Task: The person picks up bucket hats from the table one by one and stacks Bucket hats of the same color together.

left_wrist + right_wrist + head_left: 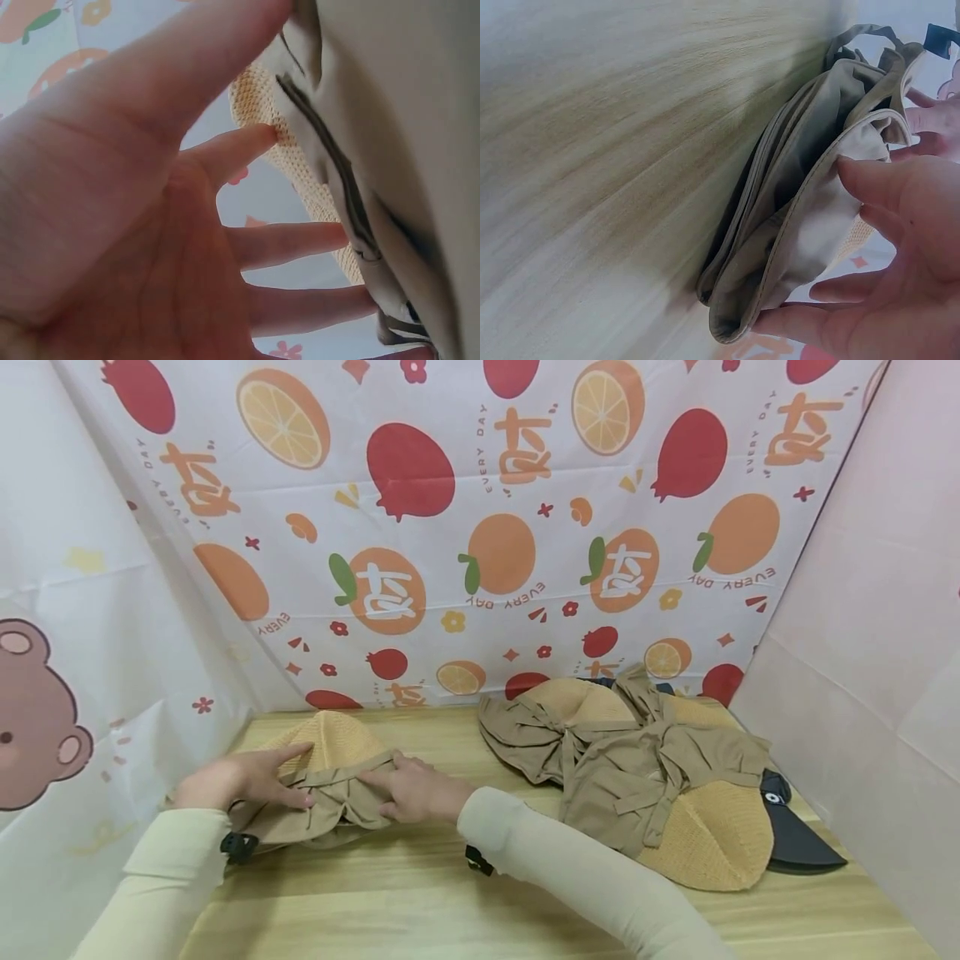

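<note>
On the left of the table lies a sun hat [330, 739] with a yellow woven crown and khaki cloth gathered round it. My left hand [258, 777] rests on its left side; in the left wrist view, the spread, nearly straight fingers [292, 244] touch the woven part and the cloth. At the hat's right side my right hand [423, 789] touches the cloth band. The right wrist view shows its thumb and fingertips against the khaki cloth [810, 232], whose layers lie folded over one another near the tabletop.
Several similar khaki hats [622, 760] lie in an overlapping pile at the right. A dark visor brim [802, 839] sticks out from the pile. White printed curtains [502, 552] close off the back and sides of the wooden table [390, 902].
</note>
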{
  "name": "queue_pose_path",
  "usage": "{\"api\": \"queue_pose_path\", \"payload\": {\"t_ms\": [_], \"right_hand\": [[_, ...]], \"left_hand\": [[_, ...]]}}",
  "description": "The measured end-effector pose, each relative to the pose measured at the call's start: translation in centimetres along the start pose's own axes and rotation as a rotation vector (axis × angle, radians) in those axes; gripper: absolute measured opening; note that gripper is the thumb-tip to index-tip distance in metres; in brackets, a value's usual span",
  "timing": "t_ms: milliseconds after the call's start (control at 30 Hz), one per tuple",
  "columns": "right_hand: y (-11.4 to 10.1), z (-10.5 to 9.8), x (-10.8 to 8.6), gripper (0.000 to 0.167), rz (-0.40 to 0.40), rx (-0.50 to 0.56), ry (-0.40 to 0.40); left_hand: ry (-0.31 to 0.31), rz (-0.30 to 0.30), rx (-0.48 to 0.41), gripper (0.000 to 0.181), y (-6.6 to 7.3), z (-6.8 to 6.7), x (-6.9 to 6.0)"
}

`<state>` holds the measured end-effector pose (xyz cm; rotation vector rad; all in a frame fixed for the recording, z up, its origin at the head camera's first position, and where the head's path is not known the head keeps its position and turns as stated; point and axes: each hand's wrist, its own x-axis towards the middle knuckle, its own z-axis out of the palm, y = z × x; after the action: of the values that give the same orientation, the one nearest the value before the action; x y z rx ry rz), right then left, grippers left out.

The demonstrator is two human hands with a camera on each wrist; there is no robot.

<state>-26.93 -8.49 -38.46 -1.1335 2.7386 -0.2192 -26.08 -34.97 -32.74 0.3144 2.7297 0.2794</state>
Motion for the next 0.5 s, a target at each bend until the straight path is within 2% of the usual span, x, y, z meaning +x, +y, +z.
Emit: {"api": "queue_pose_path", "payload": {"t_ms": [233,500], "right_hand": [[-0.2,-0.1,0.0,0.066,0.027,-0.008,-0.017],[-0.3,0.3,0.2,0.065,0.031,-0.041,0.008]], "left_hand": [[-0.004,-0.027,-0.022,0.113,0.3,0.4,0.2],[0.005,-0.045,-0.008,0.115,0.4,1.1,0.7]]}}
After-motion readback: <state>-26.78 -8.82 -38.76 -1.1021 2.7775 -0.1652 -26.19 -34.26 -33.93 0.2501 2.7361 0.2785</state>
